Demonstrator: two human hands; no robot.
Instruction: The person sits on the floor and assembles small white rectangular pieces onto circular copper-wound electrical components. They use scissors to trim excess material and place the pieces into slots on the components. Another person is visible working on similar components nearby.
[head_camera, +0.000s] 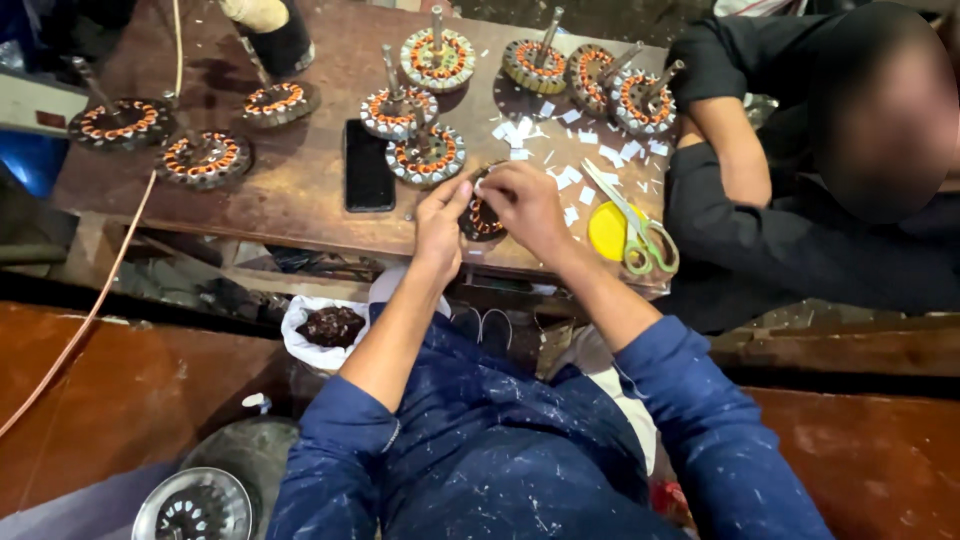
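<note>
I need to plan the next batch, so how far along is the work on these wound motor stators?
Looks done: about nine copper-wound stators sit finished-looking across the table. In hand: the left hand and right hand hold one stator at the table edge. Left: cut white paper slips lie unused beside the scissors; how many stators remain can't be told.
</note>
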